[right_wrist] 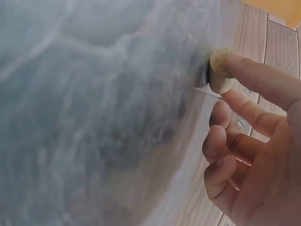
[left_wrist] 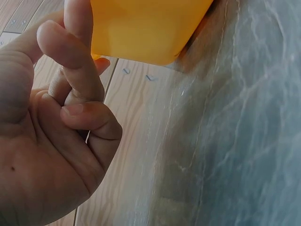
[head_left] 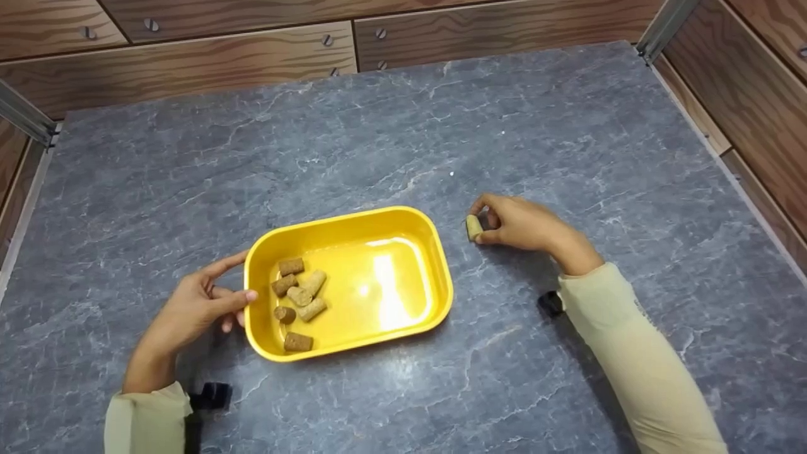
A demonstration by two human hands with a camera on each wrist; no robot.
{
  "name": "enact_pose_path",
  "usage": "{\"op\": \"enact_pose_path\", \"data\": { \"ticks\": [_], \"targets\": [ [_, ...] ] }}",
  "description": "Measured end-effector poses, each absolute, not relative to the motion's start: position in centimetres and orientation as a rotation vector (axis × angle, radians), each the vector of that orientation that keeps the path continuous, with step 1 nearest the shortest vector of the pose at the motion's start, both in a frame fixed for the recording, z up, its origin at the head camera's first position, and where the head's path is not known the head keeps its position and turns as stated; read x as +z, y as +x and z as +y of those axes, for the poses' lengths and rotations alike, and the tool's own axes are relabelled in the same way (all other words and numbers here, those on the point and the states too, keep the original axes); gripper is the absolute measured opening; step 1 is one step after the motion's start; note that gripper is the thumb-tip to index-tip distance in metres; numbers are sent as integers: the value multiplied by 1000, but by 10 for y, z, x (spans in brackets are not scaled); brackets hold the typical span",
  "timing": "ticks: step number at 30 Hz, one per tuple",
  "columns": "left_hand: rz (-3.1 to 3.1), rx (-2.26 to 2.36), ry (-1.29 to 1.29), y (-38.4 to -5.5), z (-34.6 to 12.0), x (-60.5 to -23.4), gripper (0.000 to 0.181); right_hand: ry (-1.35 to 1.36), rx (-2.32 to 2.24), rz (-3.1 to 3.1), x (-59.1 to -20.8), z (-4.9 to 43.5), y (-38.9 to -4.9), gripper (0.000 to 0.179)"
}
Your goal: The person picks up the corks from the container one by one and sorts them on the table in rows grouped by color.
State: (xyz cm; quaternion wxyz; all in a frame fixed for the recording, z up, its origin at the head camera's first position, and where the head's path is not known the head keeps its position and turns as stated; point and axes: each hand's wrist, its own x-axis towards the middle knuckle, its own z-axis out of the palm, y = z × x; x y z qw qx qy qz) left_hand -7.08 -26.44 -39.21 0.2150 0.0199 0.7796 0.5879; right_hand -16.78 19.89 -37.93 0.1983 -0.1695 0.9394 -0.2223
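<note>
A yellow tray [head_left: 343,221] stands in the middle of the table, with several brown and pale corks [head_left: 297,342] gathered at its left end. My left hand [head_left: 192,309] grips the tray's left side, its thumb over the rim and the other fingers outside. In the left wrist view the tray's yellow wall [left_wrist: 141,33] shows beyond the fingers. To the right of the tray, my right hand [head_left: 520,222] pinches one pale cork [head_left: 474,228] between thumb and finger. That cork [right_wrist: 220,70] also shows at the fingertips in the right wrist view; it is at the table surface.
The table top [head_left: 403,139] is grey-blue with a marbled pattern. Wood-patterned panels [head_left: 252,60] stand along the back and sides. Dark wrist devices [head_left: 211,396] sit by both sleeves. Two tiny white specks lie behind the tray.
</note>
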Motion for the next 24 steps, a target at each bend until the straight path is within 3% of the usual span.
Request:
{"op": "enact_pose_path", "data": {
  "ticks": [5,15,24],
  "targets": [
    [2158,1630,47,-71,-264,-392,74,-454,-646,2624,-368,202,-165,52],
    [2165,1626,52,-71,-264,-391,73,-558,-874,2648,-334,191,-151,42],
    [2157,1661,78,-71,-265,-391,71,-695,-1199,2522,-325,167,-139,40]
  ]
}}
